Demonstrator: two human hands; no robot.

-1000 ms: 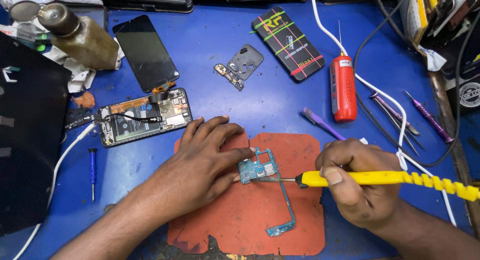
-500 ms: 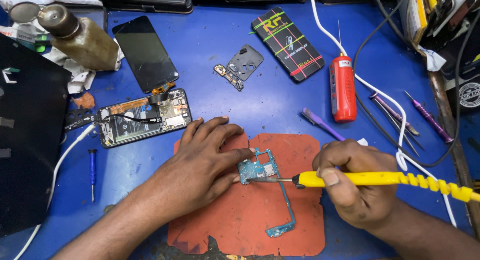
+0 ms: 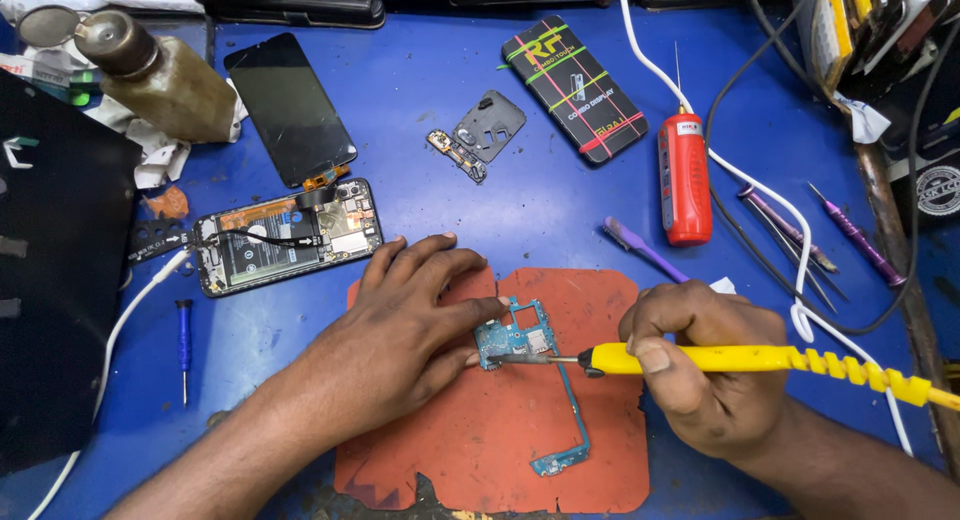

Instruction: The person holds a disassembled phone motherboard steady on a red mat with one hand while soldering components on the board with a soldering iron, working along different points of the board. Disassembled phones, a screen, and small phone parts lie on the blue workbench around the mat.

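The left hand (image 3: 405,325) lies palm-down on an orange-red work mat (image 3: 500,420), fingers spread and pressing the left edge of a small blue phone circuit board (image 3: 515,338), which it pins flat rather than grips. The board sits near the middle of the mat's upper half; a thin blue flex strip (image 3: 573,420) runs down from it to a small connector piece near the mat's lower edge. The right hand (image 3: 710,370) is closed around the yellow handle of a soldering iron (image 3: 760,360), held nearly level, its metal tip touching the lower right part of the board. The iron's yellow coiled strain relief trails off to the right.

The mat lies on a blue surface (image 3: 420,110). Above the left hand lies an opened phone (image 3: 285,235) with its insides showing, joined by an orange flex to a black screen panel (image 3: 290,108). Farther up are a grey metal shield plate (image 3: 488,125), a black box with coloured stripes (image 3: 573,85) and a red cylindrical tool (image 3: 683,175). A small blue screwdriver (image 3: 184,340) lies at the left.
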